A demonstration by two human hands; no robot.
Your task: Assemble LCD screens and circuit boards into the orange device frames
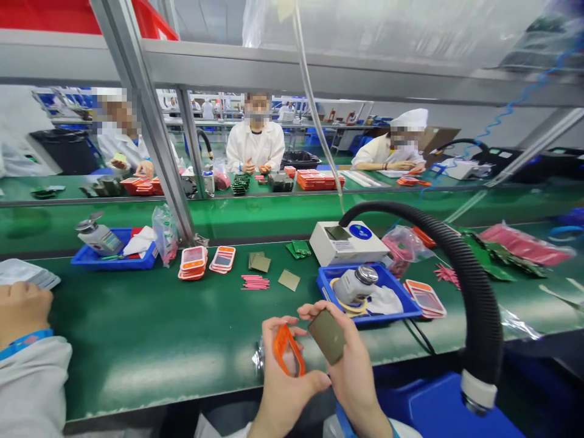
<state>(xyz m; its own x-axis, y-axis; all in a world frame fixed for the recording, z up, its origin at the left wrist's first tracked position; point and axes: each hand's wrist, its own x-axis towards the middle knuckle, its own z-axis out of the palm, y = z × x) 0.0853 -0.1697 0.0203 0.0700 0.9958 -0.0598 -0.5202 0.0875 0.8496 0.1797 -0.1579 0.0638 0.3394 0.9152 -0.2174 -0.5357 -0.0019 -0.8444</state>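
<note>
My left hand (280, 398) is closed on a small orange frame (279, 348) with rounded corners, held tilted just above the table's front edge. Close beside it, my right hand (358, 374) grips a flat olive-grey rectangular plate (327, 337) between thumb and fingers. The frame and the plate are apart. On the green table beyond my hands lie a single similar plate (289, 280), a small pile of such plates (259, 262) and a bunch of pink strips (255, 282).
A blue tray (323, 286) holds a pump bottle (356, 285) and white cloth. A black flexible hose (456, 267) arches down at right. Stacked orange-white frames (193, 261) lie left, a white box (347, 243) behind. A co-worker's hand (22, 310) rests at far left; people sit opposite.
</note>
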